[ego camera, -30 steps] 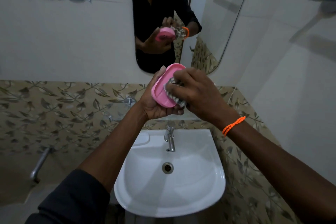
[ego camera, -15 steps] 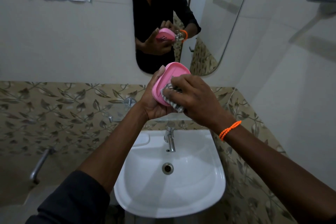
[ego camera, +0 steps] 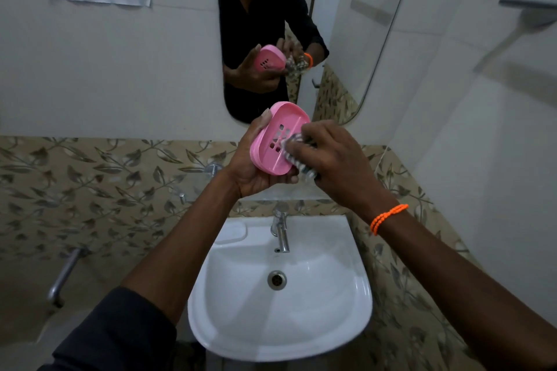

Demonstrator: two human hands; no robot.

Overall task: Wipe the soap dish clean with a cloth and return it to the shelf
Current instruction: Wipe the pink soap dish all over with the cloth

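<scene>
Two hands at work, held above the basin. Left hand (ego camera: 253,166): grip closed round the pink oval plastic soap dish (ego camera: 278,141), thumb along its upper-left rim, fingers under its lower edge; dish tilted, slotted inner face toward the camera. Right hand (ego camera: 334,156): grip closed on a bunched grey-and-white striped cloth (ego camera: 298,156), pressed against the dish's lower-right inside. Orange beaded bracelet (ego camera: 387,218) on the right wrist. White ceramic wash basin (ego camera: 280,304) below, chrome tap (ego camera: 281,232) at its back. Wall mirror (ego camera: 301,24) behind reflects dish and hands.
</scene>
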